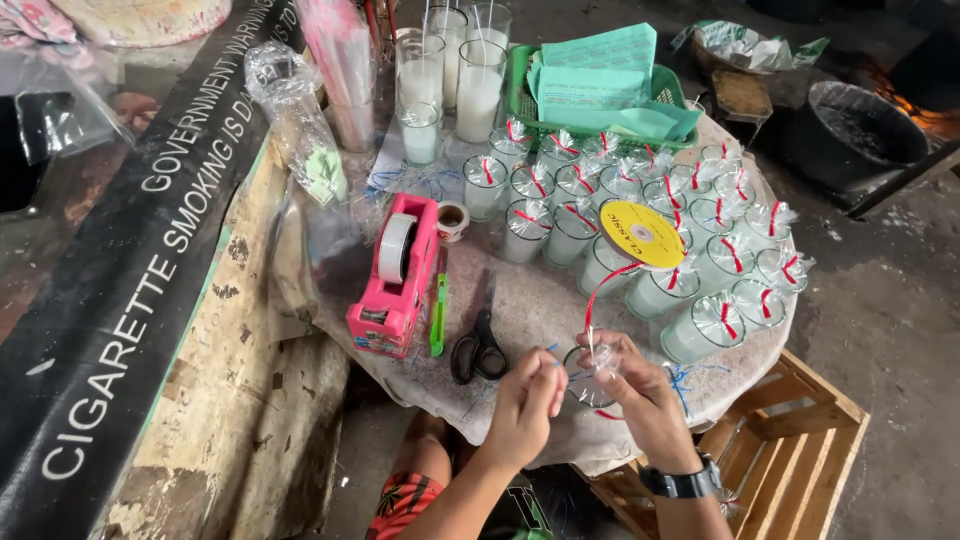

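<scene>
nearest the viewer, the left hand [527, 398] and the right hand [640, 385] meet over the near edge of the cloth-covered worktop [540, 310]. both hands are closed in a pinch around a small glass cup [588, 375] wrapped in clear plastic; the right hand's fingers also grip a red ribbon [600, 290] that rises toward 12 o'clock to a yellow ribbon spool [643, 234]. a black wristwatch [683, 483] sits on the right wrist. at 9 o'clock from the hands lie black scissors [479, 345], then a green utility knife [439, 310], then a pink tape dispenser [396, 275]. beyond, from 12 to 2 o'clock, stands a cluster of wrapped candle cups [700, 250], each tied with red ribbon; the spool rests on top of some. farther off at 12 o'clock is a green basket [520, 95] holding green paper sheets [600, 75], with tall white candle glasses [478, 95] to its left. a wooden crate [800, 450] stands at 4 o'clock.
</scene>
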